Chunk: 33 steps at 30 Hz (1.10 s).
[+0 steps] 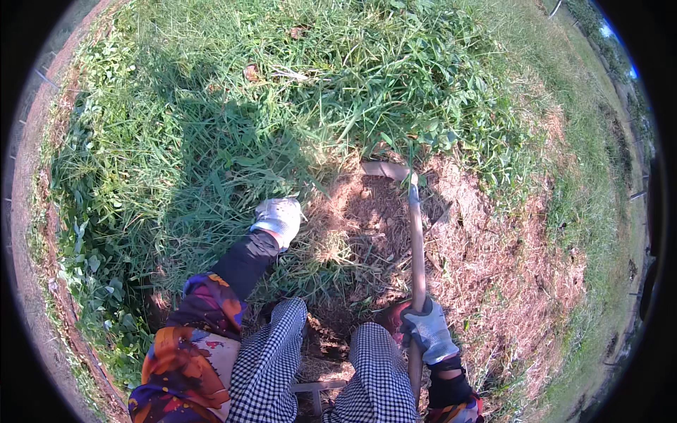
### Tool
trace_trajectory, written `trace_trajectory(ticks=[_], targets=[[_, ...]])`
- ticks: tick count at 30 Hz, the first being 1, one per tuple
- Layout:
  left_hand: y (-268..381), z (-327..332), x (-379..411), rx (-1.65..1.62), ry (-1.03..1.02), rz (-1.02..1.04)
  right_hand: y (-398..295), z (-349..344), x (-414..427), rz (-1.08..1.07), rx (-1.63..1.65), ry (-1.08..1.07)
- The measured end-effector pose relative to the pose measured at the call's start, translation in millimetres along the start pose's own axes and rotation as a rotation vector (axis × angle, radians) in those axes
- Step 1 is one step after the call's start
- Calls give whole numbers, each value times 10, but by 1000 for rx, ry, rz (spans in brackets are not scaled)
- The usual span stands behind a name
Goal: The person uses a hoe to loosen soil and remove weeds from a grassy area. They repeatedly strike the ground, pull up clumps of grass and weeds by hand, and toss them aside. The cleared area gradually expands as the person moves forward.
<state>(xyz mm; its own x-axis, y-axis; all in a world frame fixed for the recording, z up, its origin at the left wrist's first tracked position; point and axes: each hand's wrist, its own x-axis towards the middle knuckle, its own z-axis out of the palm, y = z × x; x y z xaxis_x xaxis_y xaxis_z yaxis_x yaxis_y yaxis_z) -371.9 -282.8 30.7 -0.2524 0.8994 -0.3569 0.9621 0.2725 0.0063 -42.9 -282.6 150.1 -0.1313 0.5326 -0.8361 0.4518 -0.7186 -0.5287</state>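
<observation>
My right hand (429,330), in a light knit work glove with grey on the fingers, is wrapped around the wooden handle of a hoe (418,248). The handle runs forward from beside my right knee. Its metal blade (389,170) points left and rests at the border between green grass and bare soil (378,206). My left hand (278,221), in a whitish glove, is curled into the grass (232,174) left of the blade; its fingertips are hidden. Loose cut grass (333,248) lies between the two hands.
Dense grass and leafy weeds (423,79) cover the ground ahead and to the left. Dry straw-like litter (508,275) spreads on the right. A wooden bar (320,387) shows between my checked trouser legs (378,365). A dirt strip (31,174) borders the far left.
</observation>
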Motion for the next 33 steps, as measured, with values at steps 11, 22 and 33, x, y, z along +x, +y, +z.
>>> trace_trajectory(ticks=[11, 22, 33], targets=[[525, -774, 368, -155, 419, 64, -50, 97, 231, -13, -73, 62], [551, 119, 629, 33, 93, 4, 650, -463, 1185, -96, -306, 170], [320, -192, 647, -92, -144, -11, 627, 359, 1199, -514, -305, -271]])
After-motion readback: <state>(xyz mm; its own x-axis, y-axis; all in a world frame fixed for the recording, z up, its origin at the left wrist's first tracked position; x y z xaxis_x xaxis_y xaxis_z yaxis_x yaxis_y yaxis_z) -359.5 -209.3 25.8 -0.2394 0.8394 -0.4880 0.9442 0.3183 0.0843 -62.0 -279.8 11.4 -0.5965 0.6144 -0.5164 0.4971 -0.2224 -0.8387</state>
